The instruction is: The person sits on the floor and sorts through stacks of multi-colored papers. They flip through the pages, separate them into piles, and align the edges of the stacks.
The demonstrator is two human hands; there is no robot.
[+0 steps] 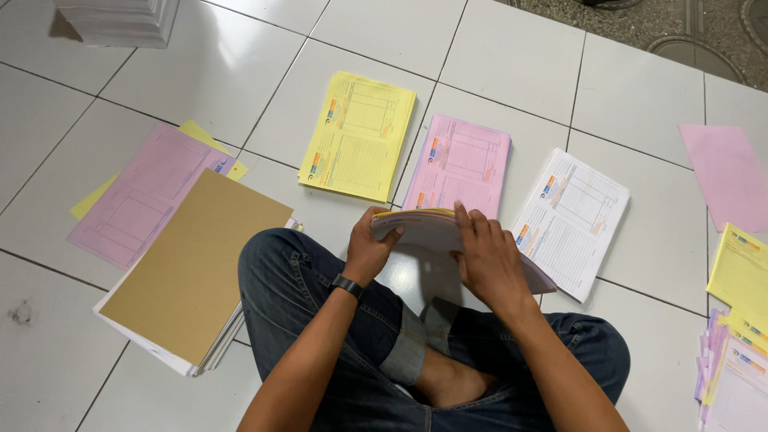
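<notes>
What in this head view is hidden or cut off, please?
- Held sheets: undersides hidden by the left hand and right hand.
- White stack: lower corner covered by the held sheets.
- Stack under the brown board: its colours are hidden.
- Right-edge piles and top-left pile: cut off.

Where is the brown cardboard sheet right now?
In the head view, the brown cardboard sheet tops a paper stack on the floor, left of the person's knee, beside the pink sheet.

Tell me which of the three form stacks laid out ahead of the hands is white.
The white stack, rightmost of the three, beside the right hand. The middle stack is pink, and the left one is yellow.
</notes>
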